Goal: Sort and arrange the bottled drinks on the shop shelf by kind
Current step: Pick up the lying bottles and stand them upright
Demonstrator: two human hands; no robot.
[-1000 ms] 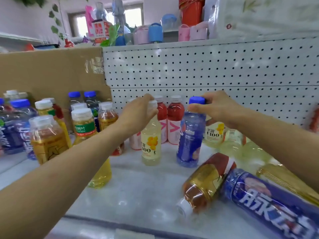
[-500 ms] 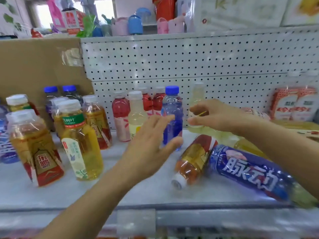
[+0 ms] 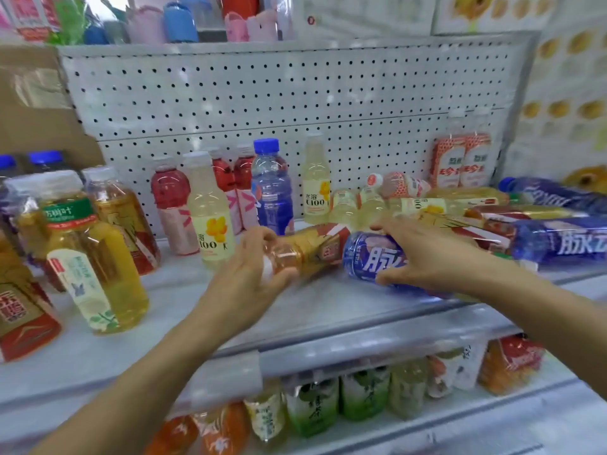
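Left hand [image 3: 249, 270] curls round neck of toppled amber tea bottle [image 3: 308, 247]; right hand [image 3: 423, 254] clasps toppled blue bottle [image 3: 368, 257], both just in front of upright blue-capped bottle [image 3: 272, 195]. Risk: swinging either up could knock it over.

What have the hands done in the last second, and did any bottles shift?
Both hands left the upright bottles and dropped forward. The left hand now grips the cap end of the lying amber tea bottle; the right hand grips the lying blue bottle beside it. Both still lie flat. The upright yellow bottle and blue-capped bottle stay standing.
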